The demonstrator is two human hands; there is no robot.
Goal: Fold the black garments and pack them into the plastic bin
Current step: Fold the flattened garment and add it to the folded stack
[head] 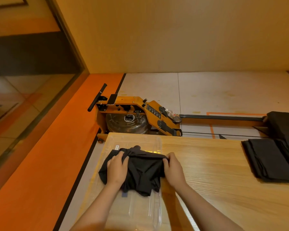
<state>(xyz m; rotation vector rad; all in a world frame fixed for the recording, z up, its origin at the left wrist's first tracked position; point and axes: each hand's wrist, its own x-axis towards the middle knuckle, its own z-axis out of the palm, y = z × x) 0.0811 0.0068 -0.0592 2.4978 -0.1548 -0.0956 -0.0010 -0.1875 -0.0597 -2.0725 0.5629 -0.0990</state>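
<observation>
The table (215, 172) carries a clear bin (140, 212) along its left edge and a stack (270, 160) of folded black cloth at its right edge. A bunched black garment (143, 172) lies over the bin's far half. The left hand (117, 169) rests on its left side, fingertips curled into the cloth. The right hand (173, 169) pinches its right edge.

light wood-grain bench (215, 164). clear plastic bin (158, 214) sits on its left end, long side running front to back. stack of folded black garments (270, 160) lies flat at the right edge, well apart from bin.
</observation>
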